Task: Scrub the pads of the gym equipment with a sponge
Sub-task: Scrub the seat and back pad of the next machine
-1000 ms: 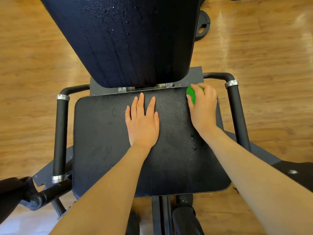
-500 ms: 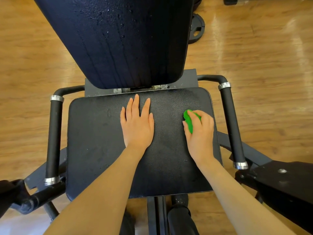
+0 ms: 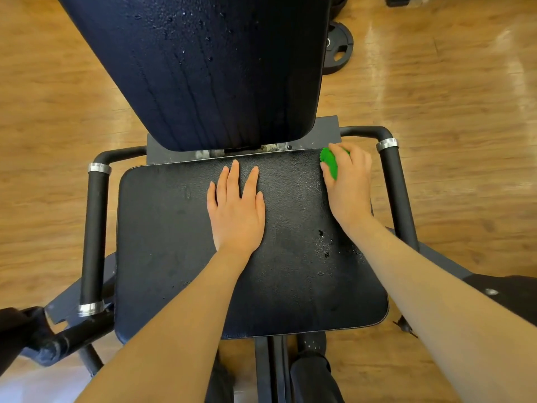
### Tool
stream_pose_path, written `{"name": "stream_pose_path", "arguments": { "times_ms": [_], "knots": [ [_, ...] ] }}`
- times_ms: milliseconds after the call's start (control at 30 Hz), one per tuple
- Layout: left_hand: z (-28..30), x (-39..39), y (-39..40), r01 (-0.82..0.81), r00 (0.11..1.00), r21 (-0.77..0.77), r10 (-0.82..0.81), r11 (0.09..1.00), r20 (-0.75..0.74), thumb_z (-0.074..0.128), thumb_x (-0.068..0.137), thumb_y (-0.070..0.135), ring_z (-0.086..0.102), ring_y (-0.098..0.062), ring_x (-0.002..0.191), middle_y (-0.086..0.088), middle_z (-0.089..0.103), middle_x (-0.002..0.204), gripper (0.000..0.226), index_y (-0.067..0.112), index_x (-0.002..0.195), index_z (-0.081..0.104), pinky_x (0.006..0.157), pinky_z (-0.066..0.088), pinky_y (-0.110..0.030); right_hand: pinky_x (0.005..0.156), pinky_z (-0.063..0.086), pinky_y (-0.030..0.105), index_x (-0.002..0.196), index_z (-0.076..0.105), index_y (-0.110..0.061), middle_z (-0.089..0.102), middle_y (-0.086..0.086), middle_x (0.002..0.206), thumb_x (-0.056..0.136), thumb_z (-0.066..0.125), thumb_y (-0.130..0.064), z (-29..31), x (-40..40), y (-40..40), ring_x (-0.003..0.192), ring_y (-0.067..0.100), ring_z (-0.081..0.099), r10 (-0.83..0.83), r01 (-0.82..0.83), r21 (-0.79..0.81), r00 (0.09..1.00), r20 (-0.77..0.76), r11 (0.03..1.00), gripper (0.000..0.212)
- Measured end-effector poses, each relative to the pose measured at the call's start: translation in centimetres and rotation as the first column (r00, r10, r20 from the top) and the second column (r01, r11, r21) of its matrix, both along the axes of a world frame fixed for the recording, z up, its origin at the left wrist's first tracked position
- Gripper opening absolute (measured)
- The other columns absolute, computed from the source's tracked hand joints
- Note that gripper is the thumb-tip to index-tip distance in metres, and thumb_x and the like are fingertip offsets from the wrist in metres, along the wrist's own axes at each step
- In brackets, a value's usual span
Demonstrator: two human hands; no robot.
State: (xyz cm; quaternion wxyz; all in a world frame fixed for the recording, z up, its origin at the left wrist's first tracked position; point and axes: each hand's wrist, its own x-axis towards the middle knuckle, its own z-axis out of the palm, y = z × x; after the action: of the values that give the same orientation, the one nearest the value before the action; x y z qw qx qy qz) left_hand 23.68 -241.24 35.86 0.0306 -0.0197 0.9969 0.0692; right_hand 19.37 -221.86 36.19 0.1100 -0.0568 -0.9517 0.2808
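A black seat pad of a gym machine fills the middle of the view, with a wet black back pad rising behind it. My right hand grips a green sponge and holds it against the seat pad's far right corner. My left hand lies flat on the middle of the seat pad, fingers straight and pointing toward the back pad. Water drops sit on the seat pad near my right forearm.
Black side handles stand on the left and on the right of the seat. A black weight plate lies on the wooden floor behind the machine. Dark machine parts are at the lower left and at the right edge.
My right hand slid the sponge back from the far right corner toward me, then forward to that corner again. My left hand stayed flat on the pad.
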Motion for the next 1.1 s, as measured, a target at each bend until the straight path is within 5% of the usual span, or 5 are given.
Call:
{"name": "stream_pose_path", "arguments": {
  "times_ms": [300, 733, 967, 1100],
  "knots": [
    [-0.4, 0.0, 0.0, 0.001, 1.000, 0.002, -0.001, 1.000, -0.031, 0.026, 0.100, 0.037, 0.020, -0.026, 0.145, -0.009, 0.026, 0.157, 0.050, 0.026, 0.148, 0.033, 0.117, 0.014, -0.046, 0.100, 0.023, 0.016, 0.123, 0.060, -0.002, 0.058, 0.015, 0.120, 0.084, 0.070, -0.007, 0.0, 9.6, -0.3, 0.113, 0.023, 0.039, 0.028, -0.028, -0.019, 1.000, -0.003, 0.999, 0.041],
    [-0.3, 0.1, 0.0, 0.003, 1.000, 0.006, -0.003, 1.000, -0.031, 0.024, 0.100, 0.038, 0.018, -0.026, 0.146, -0.008, 0.024, 0.158, 0.051, 0.027, 0.149, 0.032, 0.117, 0.012, -0.046, 0.094, 0.039, 0.039, 0.118, 0.063, -0.002, 0.056, 0.019, 0.121, 0.087, 0.065, -0.012, -0.5, -1.0, 1.2, 0.108, 0.038, 0.050, -0.023, 0.027, 0.056, 0.998, -0.060, 0.998, 0.032],
    [-0.4, 0.1, 0.0, 0.009, 0.999, 0.005, -0.009, 1.000, -0.033, 0.029, 0.101, 0.036, 0.017, -0.026, 0.146, -0.009, 0.023, 0.158, 0.049, 0.027, 0.149, 0.030, 0.117, 0.011, -0.045, 0.095, 0.026, 0.016, 0.121, 0.061, -0.002, 0.056, 0.015, 0.117, 0.088, 0.065, -0.009, -0.1, 4.1, 1.3, 0.109, 0.030, 0.046, -0.015, 0.015, 0.001, 0.998, -0.054, 1.000, 0.034],
    [-0.3, 0.2, -0.1, 0.006, 1.000, 0.008, -0.006, 1.000, -0.026, 0.028, 0.101, 0.037, 0.015, -0.026, 0.147, -0.008, 0.021, 0.159, 0.050, 0.027, 0.150, 0.029, 0.118, 0.010, -0.045, 0.097, 0.023, 0.014, 0.123, 0.060, -0.002, 0.056, 0.015, 0.118, 0.088, 0.066, -0.008, 0.0, 8.4, 1.1, 0.111, 0.023, 0.041, -0.040, 0.039, -0.013, 0.999, -0.027, 0.999, 0.036]
  ]
}}
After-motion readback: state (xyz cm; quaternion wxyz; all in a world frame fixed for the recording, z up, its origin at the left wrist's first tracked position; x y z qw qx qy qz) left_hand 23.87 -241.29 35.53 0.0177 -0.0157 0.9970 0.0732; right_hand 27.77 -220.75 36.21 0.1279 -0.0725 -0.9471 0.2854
